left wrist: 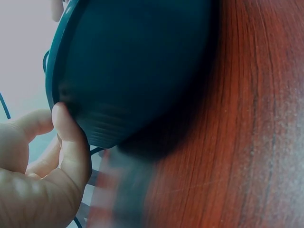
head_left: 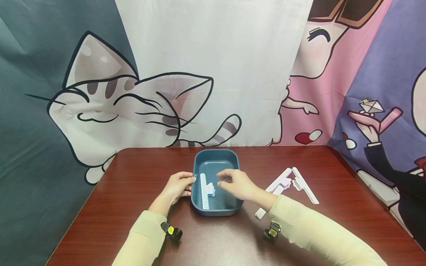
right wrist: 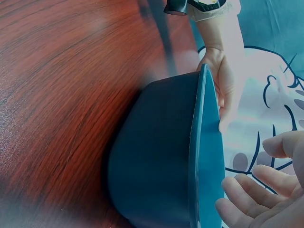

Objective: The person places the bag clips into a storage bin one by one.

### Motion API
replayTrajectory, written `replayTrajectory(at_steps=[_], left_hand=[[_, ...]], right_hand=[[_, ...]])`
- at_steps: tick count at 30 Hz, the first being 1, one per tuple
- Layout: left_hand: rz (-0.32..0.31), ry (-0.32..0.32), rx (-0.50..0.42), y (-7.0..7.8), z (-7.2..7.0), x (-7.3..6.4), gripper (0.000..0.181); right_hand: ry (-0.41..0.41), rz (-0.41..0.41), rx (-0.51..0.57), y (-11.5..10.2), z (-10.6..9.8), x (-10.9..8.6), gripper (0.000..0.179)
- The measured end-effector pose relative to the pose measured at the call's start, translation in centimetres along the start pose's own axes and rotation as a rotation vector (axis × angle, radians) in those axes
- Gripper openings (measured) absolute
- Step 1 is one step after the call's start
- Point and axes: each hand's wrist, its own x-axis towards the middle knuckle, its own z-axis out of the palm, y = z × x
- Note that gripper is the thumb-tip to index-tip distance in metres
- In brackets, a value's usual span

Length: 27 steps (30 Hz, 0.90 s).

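A dark blue plastic bin [head_left: 216, 213] stands on the table, a white-and-blue bag clip [head_left: 204, 192] lying lengthwise along the left part of its floor. At the bin's left wall, my left hand [head_left: 176, 186] pinches the rim between thumb and fingers; the left wrist view shows the fingers of that hand [left wrist: 52, 166] against the outer wall. My right hand [head_left: 240, 184] hovers over the right part of the bin, fingers loosely bent. Seen in the right wrist view, the right hand [right wrist: 270, 190] holds nothing, its fingers spread apart.
Right of the bin lie several bag clips: a white-and-purple clip [head_left: 279, 181], a white clip [head_left: 306, 186] slanting the other way, and a white piece [head_left: 260, 213] partly hidden by the right forearm. A printed cloth [head_left: 216, 44] hangs behind the reddish-brown table [head_left: 143, 166].
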Motion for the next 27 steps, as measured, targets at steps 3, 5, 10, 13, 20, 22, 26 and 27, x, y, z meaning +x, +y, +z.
replayTrajectory(at_steps=[3, 5, 10, 13, 20, 22, 26, 27], left_hand=[[0.003, -0.004, -0.001, -0.02, -0.02, 0.0, 0.035], [0.003, -0.009, -0.009, -0.04, -0.04, 0.01, 0.035], [0.008, -0.019, -0.021, -0.05, -0.06, 0.02, 0.036], [0.014, -0.026, -0.025, 0.06, -0.09, -0.04, 0.037], [0.01, -0.036, -0.018, 0.81, -0.1, -0.73, 0.037], [0.012, -0.033, -0.022, 0.55, -0.13, -0.52, 0.037], [0.014, -0.031, -0.023, 0.19, -0.15, -0.18, 0.038], [0.013, -0.03, -0.023, 0.2, -0.15, -0.17, 0.038]], right_hand=[[0.006, 0.001, 0.0, 0.06, -0.1, -0.08, 0.029], [0.007, 0.0, -0.001, 0.05, -0.2, -0.14, 0.029], [0.012, -0.001, -0.001, -0.02, -0.47, -0.3, 0.03], [0.017, -0.002, 0.0, 0.05, -0.59, -0.35, 0.031], [0.027, -0.011, -0.006, 0.43, -0.78, -0.38, 0.032], [0.028, -0.015, -0.006, 0.51, -0.81, -0.42, 0.032], [0.034, 0.003, -0.003, 0.56, -0.85, -0.52, 0.031], [0.036, 0.011, 0.002, 0.53, -0.86, -0.55, 0.031]])
